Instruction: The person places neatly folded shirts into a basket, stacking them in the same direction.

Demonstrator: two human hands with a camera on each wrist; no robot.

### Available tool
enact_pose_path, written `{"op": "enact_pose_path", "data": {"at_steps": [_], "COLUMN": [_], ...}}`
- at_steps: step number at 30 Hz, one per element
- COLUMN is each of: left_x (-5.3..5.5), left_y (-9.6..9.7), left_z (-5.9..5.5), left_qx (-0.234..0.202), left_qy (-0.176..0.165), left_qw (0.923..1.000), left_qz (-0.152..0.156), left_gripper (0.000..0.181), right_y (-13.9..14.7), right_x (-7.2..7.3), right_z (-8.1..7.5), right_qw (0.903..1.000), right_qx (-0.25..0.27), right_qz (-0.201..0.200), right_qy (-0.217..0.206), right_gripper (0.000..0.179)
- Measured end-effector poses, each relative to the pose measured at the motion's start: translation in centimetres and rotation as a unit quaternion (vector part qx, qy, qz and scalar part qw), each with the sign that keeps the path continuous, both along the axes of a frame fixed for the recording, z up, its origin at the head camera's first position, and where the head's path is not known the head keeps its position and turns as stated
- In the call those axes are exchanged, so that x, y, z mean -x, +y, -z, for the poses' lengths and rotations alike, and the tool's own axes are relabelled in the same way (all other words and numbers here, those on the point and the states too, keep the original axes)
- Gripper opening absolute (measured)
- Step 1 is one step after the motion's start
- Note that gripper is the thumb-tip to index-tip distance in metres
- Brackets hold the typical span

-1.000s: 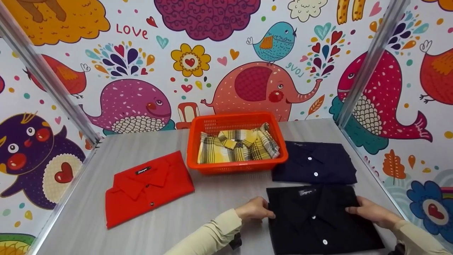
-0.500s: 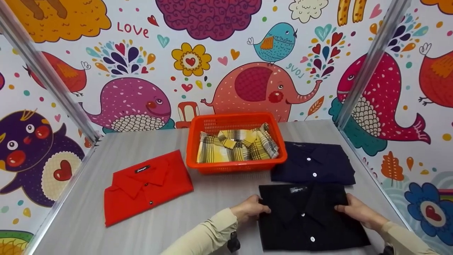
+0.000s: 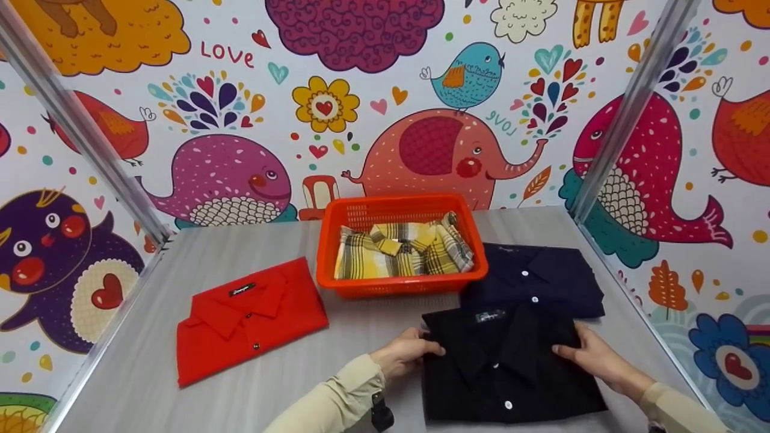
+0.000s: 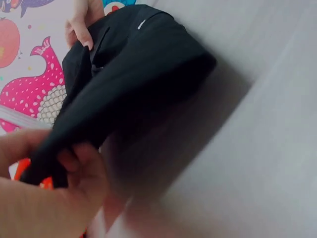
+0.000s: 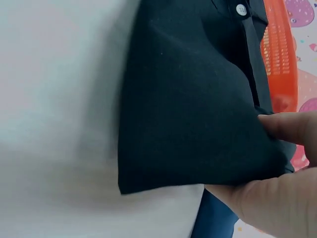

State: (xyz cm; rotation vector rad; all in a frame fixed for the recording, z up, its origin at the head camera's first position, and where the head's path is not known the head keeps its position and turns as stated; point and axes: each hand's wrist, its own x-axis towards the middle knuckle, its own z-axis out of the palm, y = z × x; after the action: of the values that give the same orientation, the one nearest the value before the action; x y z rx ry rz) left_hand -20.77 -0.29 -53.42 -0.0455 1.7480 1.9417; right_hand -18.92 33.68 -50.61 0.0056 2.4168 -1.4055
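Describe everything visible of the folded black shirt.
The folded black cloth shirt is roughly rectangular, smooth, front up, with a pointed black collar, a dark, lettered neck label and round white buttons. The left hand and right hand pinch its opposite sides. It looks raised off the pale grey table, casting a shadow, and in the head view overlaps the folded navy cloth shirt.

Bright, even light in here | left wrist view: folded black cloth shirt (image 4: 124, 94) blurred, upper left | soft mid-frame shadow on pale-grey flat tabletop (image 4: 267, 148)
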Motion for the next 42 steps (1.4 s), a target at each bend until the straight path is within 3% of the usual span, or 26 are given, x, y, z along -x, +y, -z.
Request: {"op": "enact_pose_path", "data": {"at_steps": [5, 9, 15, 20, 26, 32, 37, 42], "left_x": [0.3, 0.2, 0.2, 0.8, 2.0, 3.6, 5.2, 6.9], "left_y": [-1.7, -3.4, -5.5, -6.8, -8.1, -9.4, -10.5, -11.5], "left_z": [-0.7, -1.4, -2.6, -3.8, -5.1, -7.1, -9.2, -10.8], "left_qx": [-0.045, -0.067, -0.097, -0.103, -0.055, -0.015, 0.021, 0.01], "left_qy": [0.029, 0.047, 0.069, 0.121, 0.193, 0.229, 0.236, 0.232], "left_qw": [0.9984, 0.9964, 0.9927, 0.987, 0.9795, 0.9705, 0.964, 0.9593], "left_qz": [0.018, 0.022, 0.021, 0.025, -0.02, -0.075, -0.121, -0.161], "left_gripper": [0.016, 0.014, 0.025, 0.041, 0.036, 0.022, 0.023, 0.022], "right_y": [-0.9, -1.6, -2.7, -3.8, -5.5, -7.2, -8.8, -10.7], "right_x": [0.2, 0.1, 0.2, 1.0, 2.9, 4.8, 6.7, 9.5], "right_z": [-1.0, -1.7, -2.8, -4.0, -5.8, -7.7, -9.5, -11.1], "right_qw": [0.9998, 0.9999, 0.9993, 0.9959, 0.9908, 0.9824, 0.9787, 0.9731], "right_qx": [0.001, 0.001, -0.002, -0.011, 0.0, 0.019, 0.025, 0.053], "right_qz": [0.001, -0.001, -0.007, -0.012, -0.019, -0.029, -0.029, -0.032], "right_qy": [-0.02, -0.011, 0.037, 0.089, 0.134, 0.183, 0.202, 0.222], "right_gripper": [0.095, 0.1, 0.102, 0.102, 0.096, 0.073, 0.072, 0.071]}}
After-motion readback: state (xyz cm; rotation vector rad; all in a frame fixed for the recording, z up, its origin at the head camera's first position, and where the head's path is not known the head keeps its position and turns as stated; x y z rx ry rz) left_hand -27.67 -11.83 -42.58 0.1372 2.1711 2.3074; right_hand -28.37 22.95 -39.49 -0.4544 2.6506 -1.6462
